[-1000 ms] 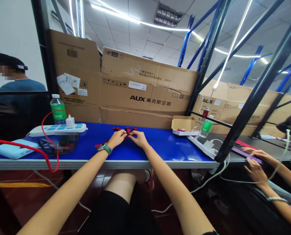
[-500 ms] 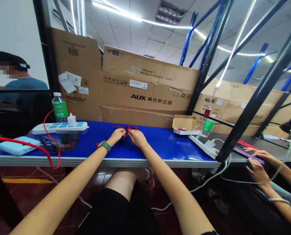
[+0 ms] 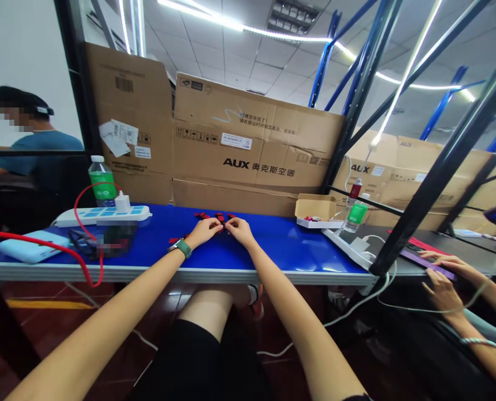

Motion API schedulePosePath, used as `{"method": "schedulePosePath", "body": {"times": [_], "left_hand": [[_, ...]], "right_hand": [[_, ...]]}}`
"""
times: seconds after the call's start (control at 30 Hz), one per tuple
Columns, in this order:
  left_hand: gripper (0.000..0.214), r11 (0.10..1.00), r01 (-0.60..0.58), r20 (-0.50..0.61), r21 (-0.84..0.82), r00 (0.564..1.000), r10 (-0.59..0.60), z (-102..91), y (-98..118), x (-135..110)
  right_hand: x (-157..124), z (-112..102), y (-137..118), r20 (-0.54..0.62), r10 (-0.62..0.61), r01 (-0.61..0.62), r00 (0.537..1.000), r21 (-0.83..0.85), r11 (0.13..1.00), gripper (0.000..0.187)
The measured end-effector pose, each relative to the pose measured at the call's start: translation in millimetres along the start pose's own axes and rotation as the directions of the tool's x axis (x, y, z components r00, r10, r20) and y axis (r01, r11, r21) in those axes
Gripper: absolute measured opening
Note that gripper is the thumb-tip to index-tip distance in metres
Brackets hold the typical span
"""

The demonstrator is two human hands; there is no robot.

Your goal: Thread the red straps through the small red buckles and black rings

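My left hand (image 3: 205, 230), with a green-strapped watch (image 3: 185, 248) on its wrist, pinches with fingertips over the blue tabletop (image 3: 273, 245). Close beside it my right hand (image 3: 240, 230) is also pinched, and the fingertips of both nearly meet. A small dark piece shows between them, mostly hidden by the fingers. Just beyond the hands lie small red-and-black pieces (image 3: 219, 216), too small to name, with several in a loose row. Another red piece (image 3: 176, 240) lies left of my left wrist.
At the left are a power strip (image 3: 78, 216), a light-blue power bank (image 3: 33, 246), red cable and a green-labelled bottle (image 3: 102, 186). An open small box (image 3: 314, 223) stands back right, near a black post (image 3: 415, 167). Another person's hands (image 3: 442, 284) are at the neighbouring table.
My hands have drawn slightly apart at the fingertips, the right one shifting a little right. The red pieces behind them show more clearly. The view has tilted slightly.
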State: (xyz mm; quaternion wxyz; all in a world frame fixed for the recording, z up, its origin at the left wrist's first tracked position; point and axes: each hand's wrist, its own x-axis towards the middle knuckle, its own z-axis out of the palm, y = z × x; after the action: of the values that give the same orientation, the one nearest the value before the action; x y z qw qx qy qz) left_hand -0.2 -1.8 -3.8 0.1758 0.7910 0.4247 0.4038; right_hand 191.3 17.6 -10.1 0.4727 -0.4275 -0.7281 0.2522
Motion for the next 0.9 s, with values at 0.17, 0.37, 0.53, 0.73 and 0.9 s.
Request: {"method": "schedulePosePath", "body": {"times": [0.17, 0.37, 0.53, 0.73, 0.9], "left_hand": [[0.039, 0.885, -0.065, 0.040, 0.461, 0.998, 0.052, -4.2, -0.5, 3.0], [0.038, 0.901, -0.074, 0.081, 0.427, 0.996, 0.044, -5.3, -16.1, 4.4], [0.027, 0.950, -0.065, 0.077, 0.304, 0.996, 0.044, -10.6, -42.2, 5.8], [0.020, 0.964, -0.128, 0.074, 0.232, 0.991, 0.114, -11.2, -44.8, 8.1], [0.021, 0.975, -0.137, 0.051, 0.176, 0.990, 0.130, -9.6, -40.4, 5.2]], "right_hand": [[0.1, -6.9, 5.4, -0.094, 0.261, -0.260, 0.961, 0.023, 0.965, 0.008], [-2.9, -11.0, 3.2, -0.141, 0.330, -0.315, 0.934, 0.116, 0.942, 0.014], [-2.9, -13.5, -0.6, -0.144, 0.352, -0.344, 0.925, 0.077, 0.936, 0.019], [-2.5, -16.1, 1.9, -0.191, 0.341, -0.356, 0.920, -0.052, 0.933, 0.010], [-2.9, -13.9, 4.9, -0.156, 0.330, -0.342, 0.931, -0.053, 0.938, 0.010]]}}
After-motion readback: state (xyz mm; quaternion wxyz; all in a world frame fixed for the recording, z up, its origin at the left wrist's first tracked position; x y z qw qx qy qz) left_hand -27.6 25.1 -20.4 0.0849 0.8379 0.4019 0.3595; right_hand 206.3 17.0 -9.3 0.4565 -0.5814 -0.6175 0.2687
